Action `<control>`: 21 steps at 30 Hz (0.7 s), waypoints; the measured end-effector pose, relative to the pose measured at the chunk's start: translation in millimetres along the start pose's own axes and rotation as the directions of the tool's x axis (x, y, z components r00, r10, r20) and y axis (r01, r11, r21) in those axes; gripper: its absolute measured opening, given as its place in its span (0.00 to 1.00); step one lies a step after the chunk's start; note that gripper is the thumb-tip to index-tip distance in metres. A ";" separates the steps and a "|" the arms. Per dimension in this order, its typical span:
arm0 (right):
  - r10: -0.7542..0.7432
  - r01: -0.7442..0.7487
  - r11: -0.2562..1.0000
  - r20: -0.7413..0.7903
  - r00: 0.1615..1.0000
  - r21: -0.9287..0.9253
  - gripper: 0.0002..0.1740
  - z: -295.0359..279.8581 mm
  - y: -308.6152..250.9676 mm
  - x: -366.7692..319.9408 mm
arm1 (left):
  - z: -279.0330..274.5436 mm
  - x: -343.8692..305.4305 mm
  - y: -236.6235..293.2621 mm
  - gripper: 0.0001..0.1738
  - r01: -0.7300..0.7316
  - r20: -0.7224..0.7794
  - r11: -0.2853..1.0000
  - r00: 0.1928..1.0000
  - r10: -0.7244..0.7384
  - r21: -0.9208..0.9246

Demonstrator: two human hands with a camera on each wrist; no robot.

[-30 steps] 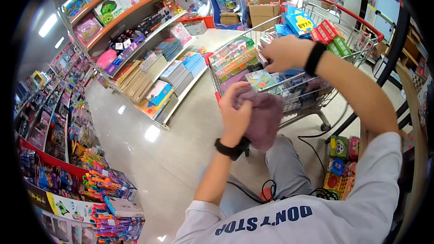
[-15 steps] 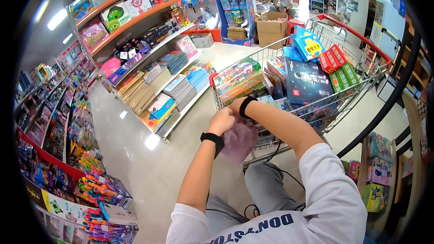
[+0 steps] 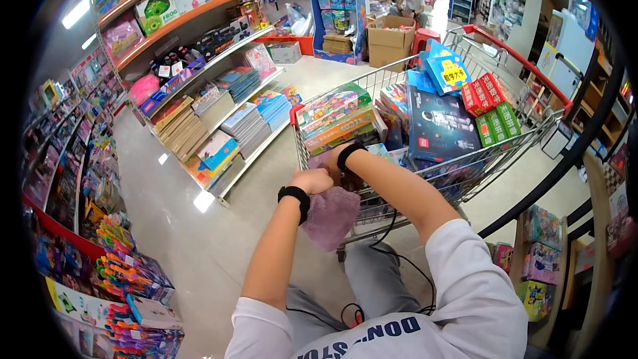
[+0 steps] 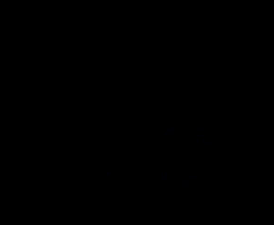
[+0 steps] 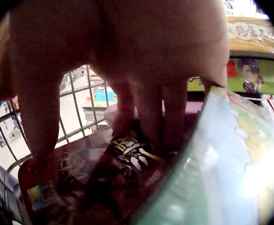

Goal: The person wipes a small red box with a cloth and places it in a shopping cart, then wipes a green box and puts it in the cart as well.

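Note:
In the head view the left hand point(image 3: 315, 181) grips a purple cloth point(image 3: 332, 216) that hangs at the near left corner of the cart point(image 3: 405, 205). Close beside it, the right hand point(image 3: 337, 163) reaches down into the cart. The right wrist view shows the right hand point(image 5: 127, 47) above a dark red glossy package point(image 5: 71, 173) with gold lettering; its thumb and fingers point down, spread and fairly straight, touching the package. A shiny pale green and blue package point(image 5: 221, 159) lies close to its fingers. The left wrist view is black.
The cart also holds stacked boxed sets point(image 3: 335, 116), a dark astronaut box point(image 3: 442, 123), red boxes point(image 3: 484, 93) and green boxes point(image 3: 497, 125). Shelves with books point(image 3: 246, 126) stand left of it. A cable point(image 3: 405, 256) hangs by the knees. Someone point(image 3: 412, 3) sits farther back.
The right hand has come from the cart's middle to its near left corner and reaches down inside. The left hand has moved lower and left with the cloth, close to the right hand.

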State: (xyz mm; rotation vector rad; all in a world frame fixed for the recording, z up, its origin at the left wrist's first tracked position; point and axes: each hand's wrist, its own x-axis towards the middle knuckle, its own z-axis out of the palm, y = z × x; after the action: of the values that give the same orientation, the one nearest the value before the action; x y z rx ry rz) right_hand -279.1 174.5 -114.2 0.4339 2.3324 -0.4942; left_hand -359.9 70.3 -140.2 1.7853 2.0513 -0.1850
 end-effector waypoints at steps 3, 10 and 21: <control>0.014 -0.022 0.989 -0.052 0.999 -0.149 0.15 2.2 -4.0 -2.4 | 12.3 24.0 -10.7 0.26 0.029 0.027 0.999 0.999 -0.028 -0.030; -0.030 -0.037 0.944 -0.198 0.980 -0.327 0.17 23.6 22.5 64.5 | 13.8 27.6 -8.3 0.26 0.103 0.063 0.994 0.993 -0.099 -0.048; -0.089 -0.005 0.950 -0.289 0.953 -0.311 0.18 21.9 23.3 65.3 | -3.0 -1.8 10.5 0.29 0.249 0.027 0.960 0.969 -0.248 -0.126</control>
State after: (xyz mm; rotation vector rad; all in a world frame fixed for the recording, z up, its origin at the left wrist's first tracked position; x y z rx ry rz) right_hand -301.9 195.6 -179.9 0.3254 2.6593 -0.0774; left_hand -350.1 71.6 -135.0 1.4454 2.2223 -0.1298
